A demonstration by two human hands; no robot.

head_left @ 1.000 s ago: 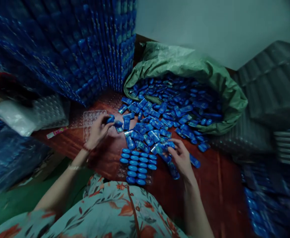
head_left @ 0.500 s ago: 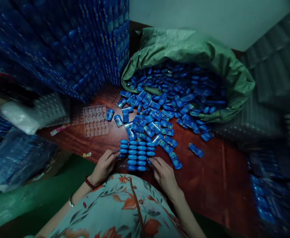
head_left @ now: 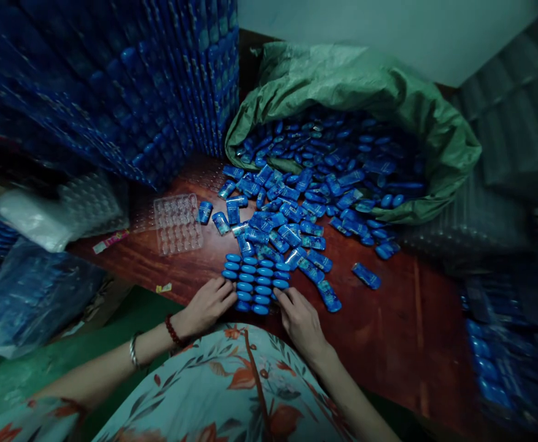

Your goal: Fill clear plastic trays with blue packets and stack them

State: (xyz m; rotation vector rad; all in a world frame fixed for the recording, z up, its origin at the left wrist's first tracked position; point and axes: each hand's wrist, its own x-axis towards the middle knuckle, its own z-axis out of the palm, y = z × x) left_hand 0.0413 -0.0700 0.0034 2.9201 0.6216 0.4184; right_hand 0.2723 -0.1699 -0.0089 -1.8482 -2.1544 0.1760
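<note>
At the lower left of the frame, a plastic-wrapped blue bundle (head_left: 24, 301); above and right of it, a clear bubbled sheet (head_left: 96, 196), and filling the upper left, a tall stack of blue packs (head_left: 126, 86). Next, a pink-and-white strip (head_left: 111, 241) on the red-brown surface (head_left: 356, 344). Left of centre, a clear plastic tray (head_left: 178, 224), lying flat. At lower centre, the left hand (head_left: 210, 302), fingers bent and touching the left side of a block of blue oval pieces (head_left: 254, 282). Cannot tell whether clamped on it. Block just below the middle of the frame, in four columns. Directly above, a loose heap of blue packs (head_left: 278, 221). On the block's right side, the right hand (head_left: 299, 316), fingertips touching; again, cannot tell whether clamped. Upper right of centre, a green sack (head_left: 453, 141), open, with more blue packs inside. Below it, a single blue pack (head_left: 366, 275), apart from the heap. At the far right, stacked grey trays (head_left: 521, 110), blurred.
</note>
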